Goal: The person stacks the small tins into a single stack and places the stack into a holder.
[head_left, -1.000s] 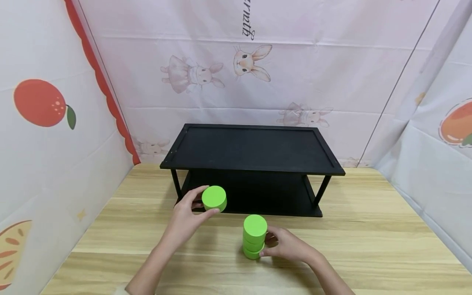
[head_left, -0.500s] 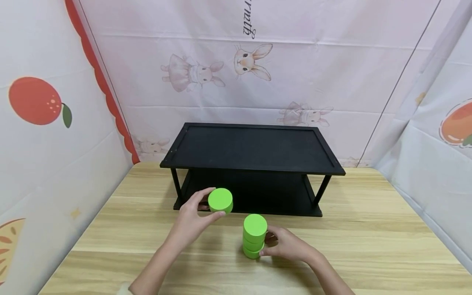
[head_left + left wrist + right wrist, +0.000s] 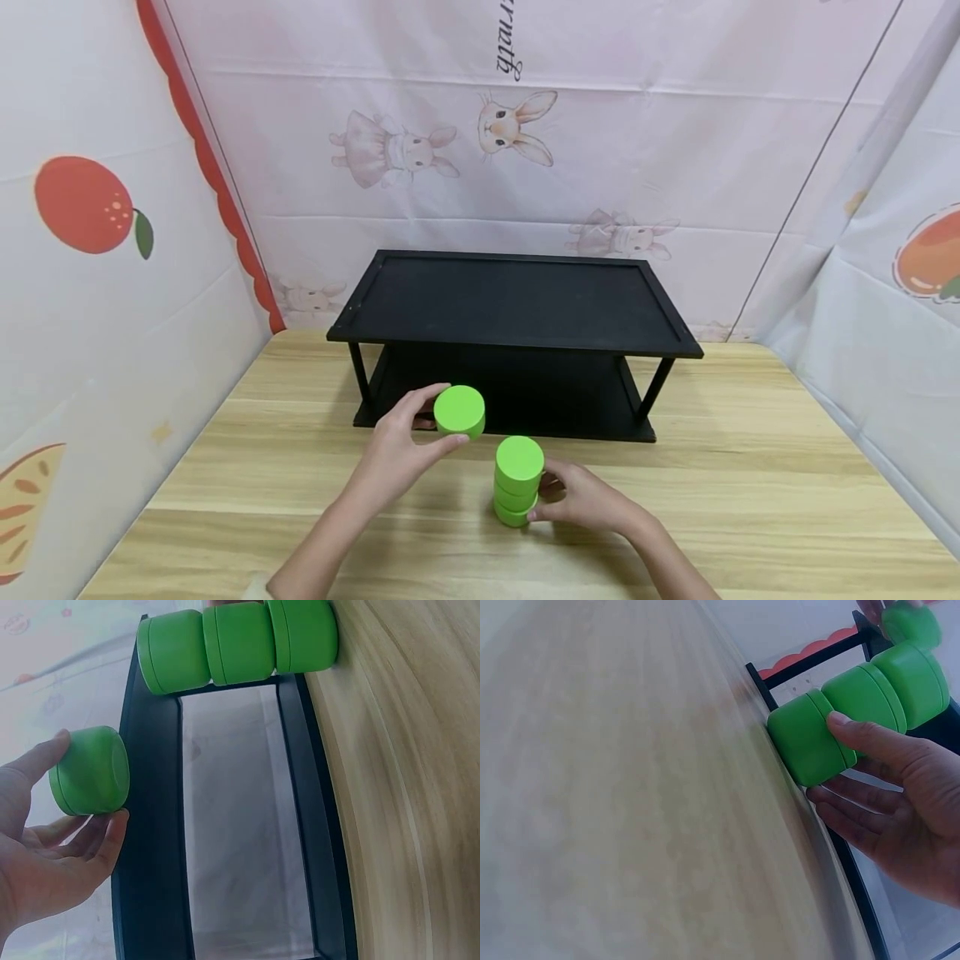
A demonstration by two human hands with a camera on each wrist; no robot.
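Note:
My left hand pinches a small round green jar between thumb and fingers, holding it in the air before the black shelf. A seam runs round this jar near one end, like a lid's edge. To its right, three matching jars form an upright stack on the table. Low on that stack, my right hand grips the bottom jar, thumb on the near side and fingers round the back. The held jar is higher than the stack's top and left of it, apart from it.
Behind both hands stands a black two-tier shelf with thin posts, close to the stack. The wooden table extends to either side. Printed cloth walls enclose the back and sides.
My left hand has carried its jar a little to the right and slightly toward me, nearer the stack. The right hand and the stack have stayed in place.

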